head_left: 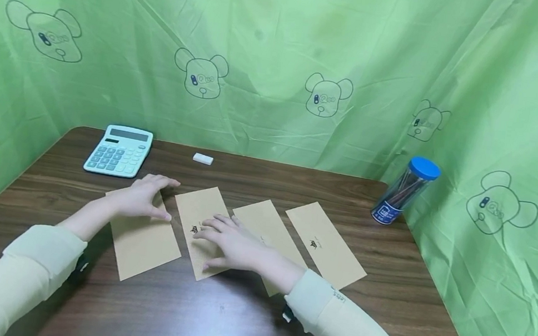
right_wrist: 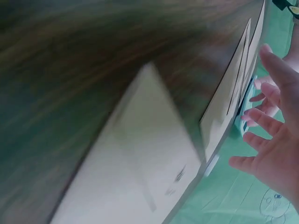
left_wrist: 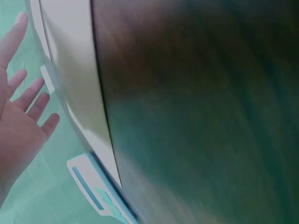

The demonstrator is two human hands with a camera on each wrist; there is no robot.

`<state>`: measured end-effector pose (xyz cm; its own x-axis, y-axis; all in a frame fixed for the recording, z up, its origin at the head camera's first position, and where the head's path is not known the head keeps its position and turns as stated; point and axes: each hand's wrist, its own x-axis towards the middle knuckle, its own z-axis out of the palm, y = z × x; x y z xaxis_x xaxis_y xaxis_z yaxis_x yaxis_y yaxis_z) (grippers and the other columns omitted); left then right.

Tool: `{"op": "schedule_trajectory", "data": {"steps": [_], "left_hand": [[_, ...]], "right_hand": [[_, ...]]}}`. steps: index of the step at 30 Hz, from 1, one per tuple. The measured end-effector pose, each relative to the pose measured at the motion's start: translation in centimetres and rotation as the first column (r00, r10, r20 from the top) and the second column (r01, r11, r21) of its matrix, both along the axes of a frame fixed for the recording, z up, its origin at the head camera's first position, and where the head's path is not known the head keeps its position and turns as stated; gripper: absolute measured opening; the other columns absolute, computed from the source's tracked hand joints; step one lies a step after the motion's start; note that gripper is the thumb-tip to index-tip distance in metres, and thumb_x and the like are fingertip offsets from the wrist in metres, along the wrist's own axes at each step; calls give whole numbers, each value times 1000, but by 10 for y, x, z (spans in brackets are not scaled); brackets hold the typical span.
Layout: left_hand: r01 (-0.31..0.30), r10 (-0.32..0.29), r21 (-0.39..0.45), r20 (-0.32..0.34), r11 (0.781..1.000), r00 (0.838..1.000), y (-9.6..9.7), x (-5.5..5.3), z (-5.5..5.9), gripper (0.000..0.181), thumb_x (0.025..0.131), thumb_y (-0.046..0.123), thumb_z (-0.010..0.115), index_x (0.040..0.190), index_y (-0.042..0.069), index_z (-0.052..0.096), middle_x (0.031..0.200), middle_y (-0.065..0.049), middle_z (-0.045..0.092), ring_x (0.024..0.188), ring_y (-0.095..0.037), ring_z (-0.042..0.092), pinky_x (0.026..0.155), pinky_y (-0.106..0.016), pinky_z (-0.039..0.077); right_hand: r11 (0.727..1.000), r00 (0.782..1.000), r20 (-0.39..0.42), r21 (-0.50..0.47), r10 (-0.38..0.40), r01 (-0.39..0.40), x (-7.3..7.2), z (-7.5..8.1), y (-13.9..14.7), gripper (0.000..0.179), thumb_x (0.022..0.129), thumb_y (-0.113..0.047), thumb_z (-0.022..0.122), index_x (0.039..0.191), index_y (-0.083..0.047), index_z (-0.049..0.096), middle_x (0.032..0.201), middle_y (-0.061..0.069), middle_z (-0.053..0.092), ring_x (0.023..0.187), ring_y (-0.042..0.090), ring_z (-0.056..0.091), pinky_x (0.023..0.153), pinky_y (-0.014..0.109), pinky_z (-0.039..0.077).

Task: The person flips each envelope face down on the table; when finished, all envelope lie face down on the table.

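Four tan kraft-paper rectangles lie side by side on the table, slightly slanted. My left hand (head_left: 144,197), fingers spread, is over the upper part of the leftmost paper (head_left: 143,250). The right hand (head_left: 239,247) reaches across the third paper (head_left: 263,218), its spread fingers over the second paper (head_left: 201,204), which bears a small dark print. The fourth paper (head_left: 326,245), with a similar print, lies uncovered at the right. In the wrist views the left palm (left_wrist: 18,123) and right palm (right_wrist: 280,154) show extended fingers and hold nothing.
A light blue calculator (head_left: 119,150) lies at the back left of the dark wooden table (head_left: 155,316). Near the back edge is a white eraser (head_left: 203,159). A clear tube of pencils with a blue lid (head_left: 424,168) stands at the right edge. Green curtain (head_left: 275,34) surrounds the table.
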<state>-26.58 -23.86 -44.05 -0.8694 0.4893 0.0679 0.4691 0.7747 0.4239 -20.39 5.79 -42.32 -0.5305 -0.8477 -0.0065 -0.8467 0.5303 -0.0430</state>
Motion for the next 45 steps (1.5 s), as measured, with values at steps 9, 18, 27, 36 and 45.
{"op": "schedule_trajectory", "data": {"steps": [9,18,27,36,45], "left_hand": [[33,-34,-20,-35,999,999,20,6,-6,92,66,49,81,135,-1,44,132,-21,51,125,-41,41,106,-61,22],[19,-19,-24,-29,1000,999,26,1,-10,86,62,43,84,130,3,50,123,-19,53,115,-39,45,97,-62,31],[29,-28,29,-11,999,1000,28,-1,-9,82,61,34,87,129,6,51,118,-19,50,110,-37,43,94,-57,32],[16,-13,78,-33,997,999,25,-7,-4,56,73,16,81,123,9,58,120,-16,49,118,-37,39,97,-59,30],[41,-35,97,-64,994,997,23,-14,13,37,80,19,75,114,9,65,110,-13,54,108,-34,46,94,-54,37]], "right_hand": [[999,999,12,23,-31,31,-4,-10,31,71,75,-60,67,135,-29,48,144,4,44,137,33,31,109,54,28],[999,998,45,18,-43,42,-5,-14,39,63,76,-60,66,130,-28,54,143,4,46,138,34,30,110,53,27],[998,995,78,7,-57,57,-5,-16,39,62,77,-57,68,130,-27,54,143,3,45,138,35,28,111,53,26],[998,994,92,-13,-55,56,-3,-13,40,68,76,-55,70,134,-25,50,143,3,45,138,34,29,111,52,25],[999,999,43,-46,-26,28,-1,-10,41,86,73,-60,70,144,-25,37,143,0,44,135,27,36,109,54,28]]}}
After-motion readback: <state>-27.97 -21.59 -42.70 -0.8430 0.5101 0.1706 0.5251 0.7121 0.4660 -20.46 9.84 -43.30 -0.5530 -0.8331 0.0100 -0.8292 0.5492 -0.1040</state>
